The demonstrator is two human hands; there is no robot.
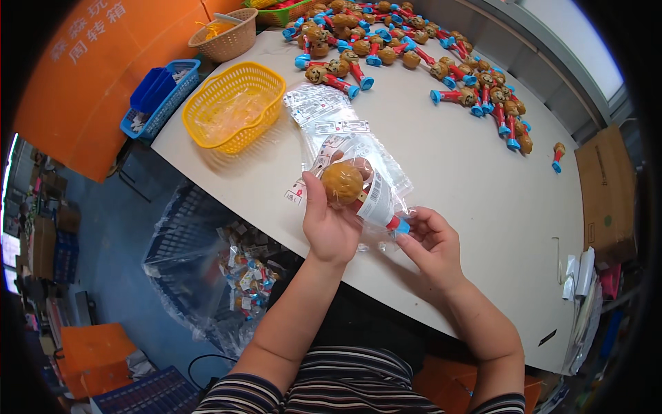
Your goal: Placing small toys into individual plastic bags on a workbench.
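One broad pale counter [496,228] fills most of the view, with a blue crate [181,214] of bagged toys [252,279] below its left side; loose toys [412,60] crowd the far side, a yellow basket [241,141] stands far left, and a stack of clear bags [324,114] runs from beside that basket toward the hands; the left hand [331,224], palm up, curls around the brown ball head of the held toy [343,183], while the right hand [434,248] pinches its blue foot [400,226], through or beside the film I cannot tell; that toy, apparently inside clear film [358,148] with a white printed panel [376,196] over its red stem, is over the near part of the counter; good handling would probably mean supporting the head loosely, easing the film past the foot, and keeping the panel flat; the head points far left, the foot near right, the long axis slanting between them.
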